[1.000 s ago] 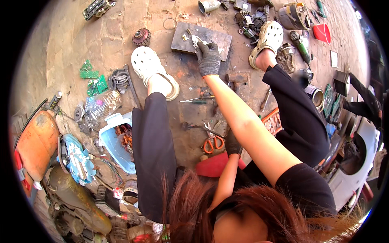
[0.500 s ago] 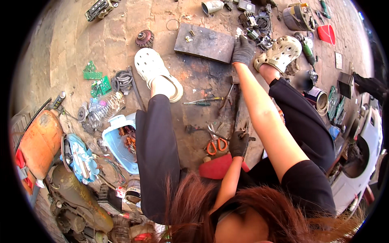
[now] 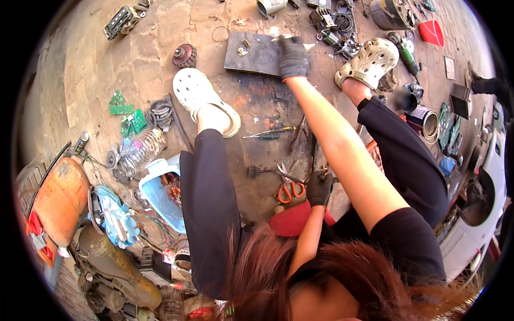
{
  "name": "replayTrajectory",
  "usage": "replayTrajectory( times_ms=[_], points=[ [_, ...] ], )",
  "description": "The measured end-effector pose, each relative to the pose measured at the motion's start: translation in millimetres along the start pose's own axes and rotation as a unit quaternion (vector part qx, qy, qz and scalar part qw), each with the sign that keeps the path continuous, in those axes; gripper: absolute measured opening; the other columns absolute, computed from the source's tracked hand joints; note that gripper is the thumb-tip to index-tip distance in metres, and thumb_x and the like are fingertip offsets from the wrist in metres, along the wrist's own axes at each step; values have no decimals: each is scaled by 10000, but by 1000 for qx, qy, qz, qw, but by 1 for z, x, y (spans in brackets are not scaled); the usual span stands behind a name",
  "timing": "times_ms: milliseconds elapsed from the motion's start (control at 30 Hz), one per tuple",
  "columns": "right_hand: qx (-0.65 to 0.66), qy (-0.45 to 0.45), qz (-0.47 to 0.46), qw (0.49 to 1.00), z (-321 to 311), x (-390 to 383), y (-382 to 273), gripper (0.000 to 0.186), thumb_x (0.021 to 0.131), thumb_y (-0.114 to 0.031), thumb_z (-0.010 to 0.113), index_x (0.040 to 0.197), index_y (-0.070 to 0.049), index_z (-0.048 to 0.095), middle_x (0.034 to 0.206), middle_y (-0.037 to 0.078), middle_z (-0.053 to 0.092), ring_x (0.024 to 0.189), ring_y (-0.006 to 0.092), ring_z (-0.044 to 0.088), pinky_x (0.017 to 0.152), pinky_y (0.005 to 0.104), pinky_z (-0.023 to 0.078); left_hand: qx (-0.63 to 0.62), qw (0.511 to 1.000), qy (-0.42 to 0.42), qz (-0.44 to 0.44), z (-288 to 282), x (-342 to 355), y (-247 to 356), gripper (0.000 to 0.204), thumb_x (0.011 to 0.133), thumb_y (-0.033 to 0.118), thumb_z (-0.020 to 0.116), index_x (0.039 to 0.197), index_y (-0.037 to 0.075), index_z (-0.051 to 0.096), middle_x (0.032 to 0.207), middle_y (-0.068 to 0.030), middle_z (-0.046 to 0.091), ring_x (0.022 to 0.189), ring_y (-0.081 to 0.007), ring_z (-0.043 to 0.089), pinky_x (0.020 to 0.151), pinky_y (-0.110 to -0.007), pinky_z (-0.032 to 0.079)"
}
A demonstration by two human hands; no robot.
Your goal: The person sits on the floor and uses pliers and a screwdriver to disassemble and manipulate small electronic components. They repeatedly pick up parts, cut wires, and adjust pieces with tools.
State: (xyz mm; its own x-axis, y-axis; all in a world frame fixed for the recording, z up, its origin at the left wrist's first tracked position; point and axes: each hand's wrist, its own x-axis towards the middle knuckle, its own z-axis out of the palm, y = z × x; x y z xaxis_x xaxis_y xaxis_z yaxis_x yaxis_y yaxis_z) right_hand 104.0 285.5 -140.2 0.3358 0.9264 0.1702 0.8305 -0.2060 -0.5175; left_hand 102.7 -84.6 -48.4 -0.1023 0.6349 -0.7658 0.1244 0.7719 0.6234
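Note:
My right hand (image 3: 293, 58), in a grey knitted glove, is over the right end of a flat dark metal block (image 3: 251, 60). Motion smears its fingers, and I cannot make out what they hold. Small brass-coloured pieces (image 3: 243, 49) lie on top of the block. Lower down, my left hand (image 3: 320, 188), in a dark glove, is closed near my lap with its fingers curled round something dark, too hidden to name. Beside it are orange-handled scissors (image 3: 292, 191) and a dark bar-like tool (image 3: 262, 171). A yellow-handled screwdriver (image 3: 278, 130) lies between my feet.
Motor parts (image 3: 337, 24), a bucket (image 3: 390, 15) and a green angle grinder (image 3: 408, 56) are at the far right. A light blue basin (image 3: 160, 184) with copper scrap stands left of my leg. Green circuit boards (image 3: 133, 123) and a clear plastic bottle (image 3: 140, 152) lie beyond it.
My right hand has moved left from beside the block's right edge to over its right end. My left hand stays low, near the scissors. The view has shifted slightly.

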Motion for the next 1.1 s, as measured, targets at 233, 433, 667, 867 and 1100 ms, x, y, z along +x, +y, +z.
replayTrajectory(
  times_ms=[233,433,667,867,1100],
  points=[
    [-10,69,41,997,-44,-12,17,197,792,-209,667,981,-159,690,997,186,600,838,336,608,744,404,496,-33,999,-1,-1,3,6,-3,281,759,223,709,949,36,622,881,-146,669,814,-258,655,741,-359,500],
    [91,66,23,993,-25,-81,9,224,794,-165,678,1016,-141,666,923,175,589,824,324,606,716,399,490,35,999,-20,-7,11,6,-33,227,747,181,704,922,67,615,862,-147,665,821,-297,650,727,-377,499],
    [-9,109,160,981,-56,-64,72,216,789,-180,638,988,-114,689,943,227,579,911,376,563,827,425,447,10,1000,-10,13,9,9,-15,274,760,271,691,925,60,633,852,-147,668,822,-283,652,718,-371,494],
    [-19,44,170,984,-120,-145,79,229,789,-200,617,998,-148,693,948,232,568,886,384,567,807,425,457,-43,997,39,44,-7,7,10,247,813,189,662,990,18,641,871,-102,648,769,-181,599,715,-306,466],
    [-195,-530,6,826,-165,-184,141,600,710,-310,648,1242,-49,554,1189,204,589,1077,341,577,908,384,454,-277,955,78,73,-48,1,15,214,811,154,684,967,13,645,816,-5,595,715,-87,515,651,-238,431]
  ],
)
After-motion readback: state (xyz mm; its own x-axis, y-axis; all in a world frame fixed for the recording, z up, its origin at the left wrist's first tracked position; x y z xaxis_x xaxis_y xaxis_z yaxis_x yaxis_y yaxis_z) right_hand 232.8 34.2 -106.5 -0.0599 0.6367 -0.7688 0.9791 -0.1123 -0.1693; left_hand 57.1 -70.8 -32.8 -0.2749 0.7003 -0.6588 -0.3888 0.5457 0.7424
